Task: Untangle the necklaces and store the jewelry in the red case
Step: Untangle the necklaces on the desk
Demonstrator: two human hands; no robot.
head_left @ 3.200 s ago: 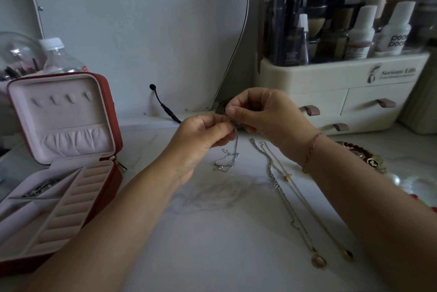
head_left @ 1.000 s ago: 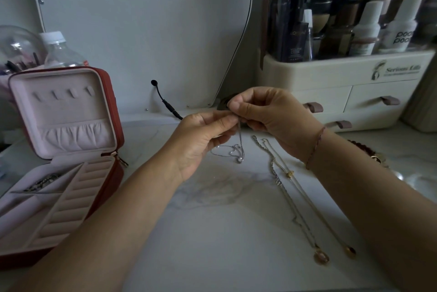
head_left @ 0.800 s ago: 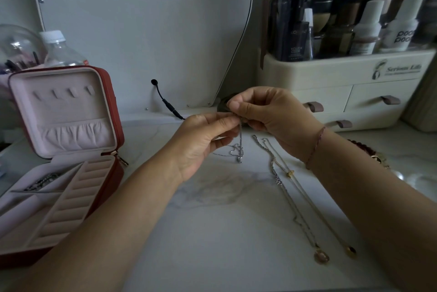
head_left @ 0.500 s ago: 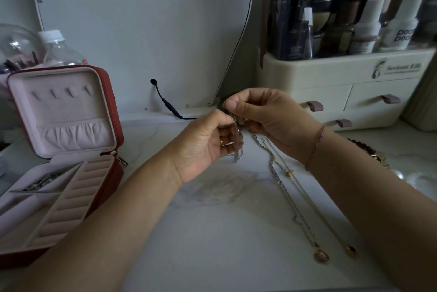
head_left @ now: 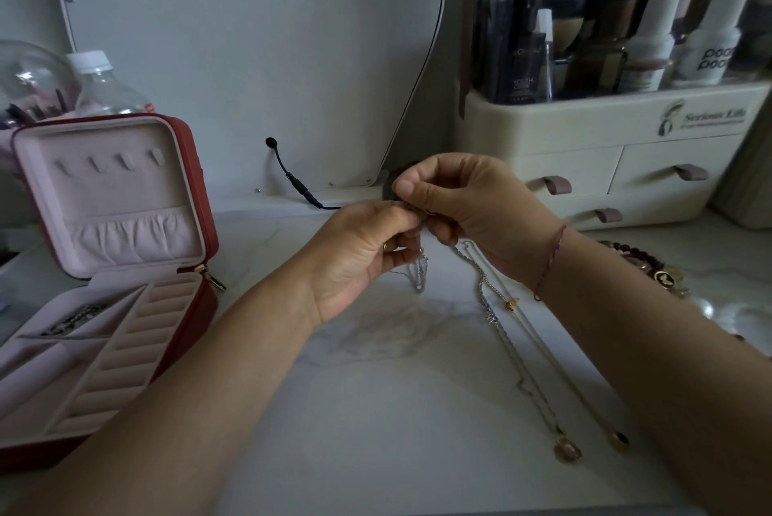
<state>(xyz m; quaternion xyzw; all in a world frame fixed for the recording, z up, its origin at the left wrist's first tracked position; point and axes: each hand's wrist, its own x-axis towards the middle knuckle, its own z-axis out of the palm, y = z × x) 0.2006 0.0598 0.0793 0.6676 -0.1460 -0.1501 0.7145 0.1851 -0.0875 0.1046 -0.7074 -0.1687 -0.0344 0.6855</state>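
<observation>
Head view: versus 3.2 s ago the silver necklace [head_left: 420, 278] hangs as a narrower bunch straight under the pinch, not a loose tangle; the left hand [head_left: 359, 256] thumb is back against the right hand [head_left: 468, 210] fingertips after gaping half a second ago; two long necklaces [head_left: 524, 361] lie unmoved on the table [head_left: 376, 411], below and right of the grip. Both hands have curled fingers and meet tip to tip, each pinching the chain's top; the red case [head_left: 196, 198] sits lid-open well left of the grip.
</observation>
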